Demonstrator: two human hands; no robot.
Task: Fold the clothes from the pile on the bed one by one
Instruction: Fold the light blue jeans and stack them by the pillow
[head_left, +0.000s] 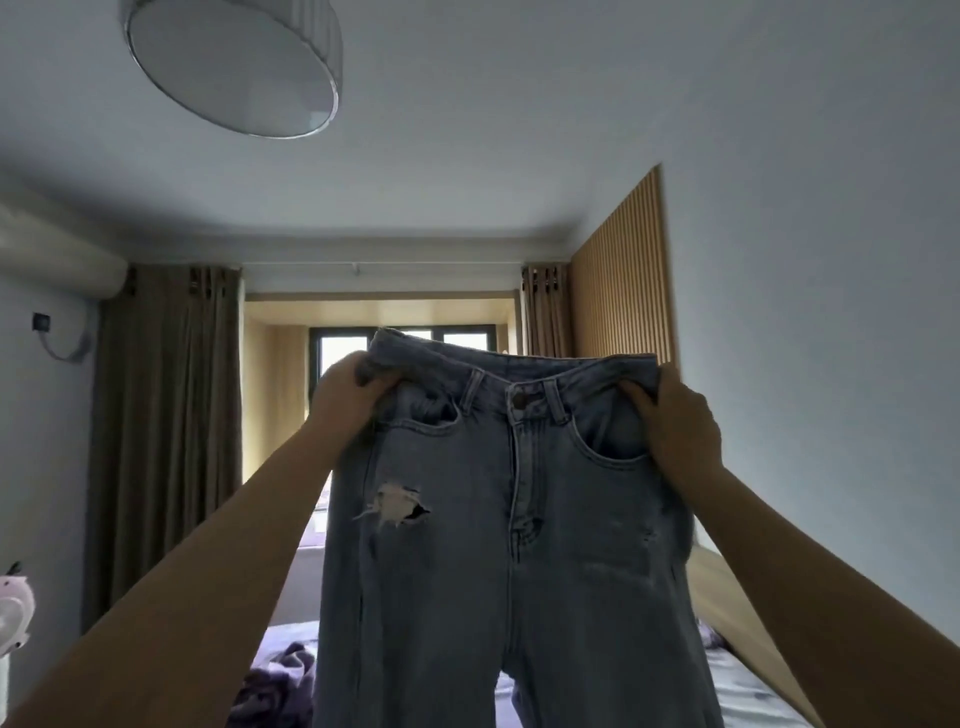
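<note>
**Jeans held up by the waistband, ready to be squared**

Both forearms reach up from the lower corners toward a pair of light blue jeans (514, 519), which hangs front-facing in the air above the bed (748, 691). At the jeans' left end of the waistband the left hand (353, 400) grips a bunched fold of denim, fingers curled round it. At the opposite end the right hand (675, 421) pinches the band, thumb in front beside the pocket. The hands are well apart, so the waist is stretched nearly flat, button (518, 399) centred between them.

To fold well, I judge the next move should bring the two ends of the waistband together, so one leg lies on the other with the side seams matched. The left corner looks crumpled; smoothing it first would likely keep the fold even. Below the jeans lies crumpled purple cloth (280, 686), probably the waiting pile, so the jeans should come down beside it, not on it.
</note>
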